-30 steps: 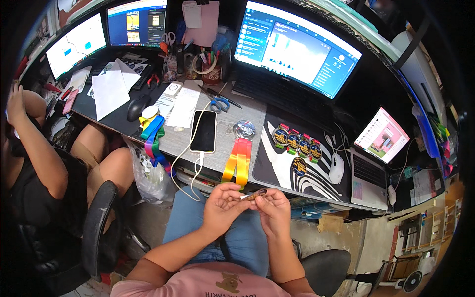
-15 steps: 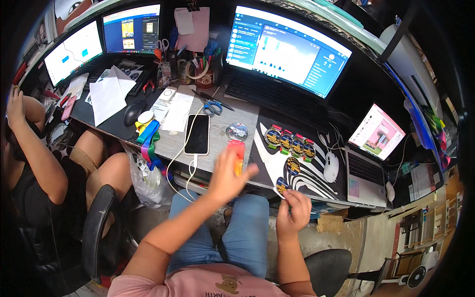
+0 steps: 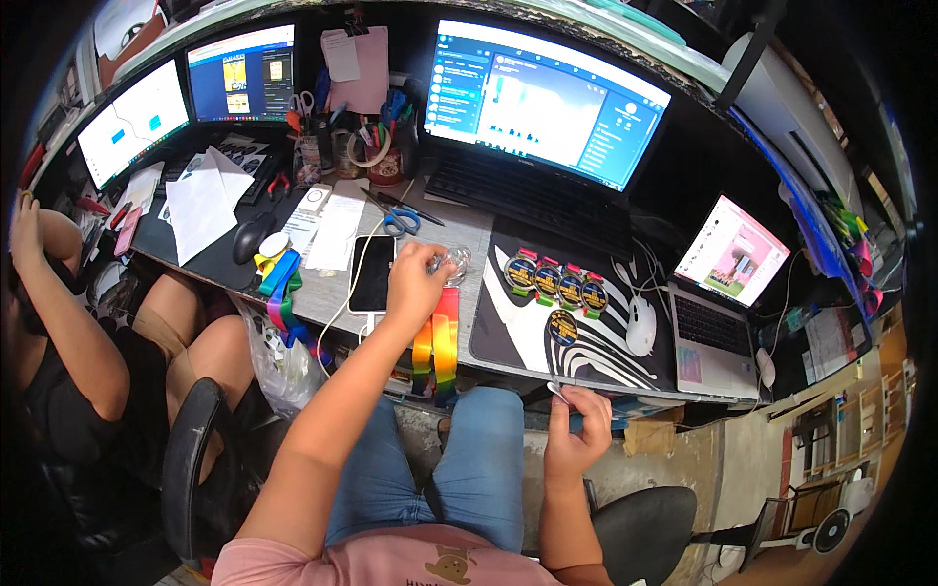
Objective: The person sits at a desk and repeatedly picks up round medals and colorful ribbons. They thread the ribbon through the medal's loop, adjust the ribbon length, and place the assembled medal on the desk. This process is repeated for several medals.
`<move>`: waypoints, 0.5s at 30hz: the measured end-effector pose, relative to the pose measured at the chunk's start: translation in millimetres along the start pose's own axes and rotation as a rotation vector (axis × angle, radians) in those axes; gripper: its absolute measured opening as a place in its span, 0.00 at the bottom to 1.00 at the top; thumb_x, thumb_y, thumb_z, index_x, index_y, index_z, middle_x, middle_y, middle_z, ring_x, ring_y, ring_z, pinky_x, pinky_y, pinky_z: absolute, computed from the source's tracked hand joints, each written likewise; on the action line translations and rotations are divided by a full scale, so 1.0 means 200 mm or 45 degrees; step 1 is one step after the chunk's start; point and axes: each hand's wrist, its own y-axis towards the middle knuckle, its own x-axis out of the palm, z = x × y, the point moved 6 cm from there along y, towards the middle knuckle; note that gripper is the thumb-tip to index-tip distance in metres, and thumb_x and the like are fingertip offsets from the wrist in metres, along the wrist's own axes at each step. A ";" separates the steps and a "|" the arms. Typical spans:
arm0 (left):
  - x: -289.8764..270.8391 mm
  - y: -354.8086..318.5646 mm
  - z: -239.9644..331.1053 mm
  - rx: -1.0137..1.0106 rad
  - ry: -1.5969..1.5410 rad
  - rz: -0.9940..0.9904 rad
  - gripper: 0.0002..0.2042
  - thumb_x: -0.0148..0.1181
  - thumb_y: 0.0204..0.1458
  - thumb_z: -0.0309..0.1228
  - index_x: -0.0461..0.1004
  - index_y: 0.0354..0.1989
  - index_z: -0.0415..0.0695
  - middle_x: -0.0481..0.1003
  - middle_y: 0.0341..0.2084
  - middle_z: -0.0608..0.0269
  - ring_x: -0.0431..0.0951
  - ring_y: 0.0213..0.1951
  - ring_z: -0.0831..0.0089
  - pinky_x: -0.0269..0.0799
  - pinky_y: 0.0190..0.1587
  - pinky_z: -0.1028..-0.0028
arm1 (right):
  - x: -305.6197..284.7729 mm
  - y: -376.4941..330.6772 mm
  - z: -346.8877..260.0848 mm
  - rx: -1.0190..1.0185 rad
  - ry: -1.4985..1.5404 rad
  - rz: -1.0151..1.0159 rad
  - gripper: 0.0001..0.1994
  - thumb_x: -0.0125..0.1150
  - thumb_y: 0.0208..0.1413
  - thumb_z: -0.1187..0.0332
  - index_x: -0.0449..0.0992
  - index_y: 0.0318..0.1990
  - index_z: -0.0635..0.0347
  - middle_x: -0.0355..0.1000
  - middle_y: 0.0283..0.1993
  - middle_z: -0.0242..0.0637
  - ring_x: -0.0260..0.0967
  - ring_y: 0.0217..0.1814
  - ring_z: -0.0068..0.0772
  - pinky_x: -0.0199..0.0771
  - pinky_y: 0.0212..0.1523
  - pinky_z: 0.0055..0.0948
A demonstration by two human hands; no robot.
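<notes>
Just nearside of mouse pad [image 3: 494, 337], R hand [image 3: 560, 398] is pinching small disc [image 3: 556, 390], fingertips nearly tog.; on pad, dark disc [image 3: 562, 329] is lying; left of pad, L hand [image 3: 430, 266], half-curled, is touching silvery medal [image 3: 456, 266], can't tell if gripping.

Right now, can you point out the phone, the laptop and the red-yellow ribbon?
Phone [image 3: 373, 277]: head view, on its dark screen.
Laptop [image 3: 713, 325]: head view, on its keyboard.
Red-yellow ribbon [image 3: 446, 337]: head view, on its right strip.

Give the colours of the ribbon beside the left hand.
The ribbon runs red, orange, yellow, then green lower down; head view.
</notes>
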 end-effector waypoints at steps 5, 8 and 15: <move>-0.13 -0.23 0.15 0.028 -0.207 -0.059 0.09 0.68 0.47 0.31 0.82 0.36 0.42 0.79 0.25 0.55 0.80 0.26 0.64 0.73 0.32 0.73 | -0.01 0.00 0.05 0.235 0.252 0.056 0.09 0.64 0.43 0.85 0.77 0.34 0.65 0.76 0.36 0.40 0.71 0.43 0.34 0.70 0.46 0.28; -0.16 -0.38 0.17 -0.019 -0.488 -0.178 0.09 0.66 0.49 0.28 0.80 0.39 0.39 0.81 0.27 0.57 0.81 0.28 0.71 0.74 0.33 0.77 | -0.03 0.03 0.01 0.176 0.240 0.042 0.09 0.65 0.44 0.84 0.77 0.34 0.64 0.77 0.38 0.42 0.71 0.43 0.36 0.69 0.48 0.31; -0.23 -0.66 0.28 -0.253 -1.244 -0.487 0.12 0.63 0.51 0.17 0.72 0.44 0.34 0.78 0.35 0.57 0.79 0.34 0.79 0.75 0.38 0.81 | -0.03 0.06 -0.19 -0.117 0.368 -0.107 0.08 0.63 0.43 0.84 0.76 0.31 0.63 0.79 0.40 0.48 0.76 0.50 0.54 0.73 0.54 0.45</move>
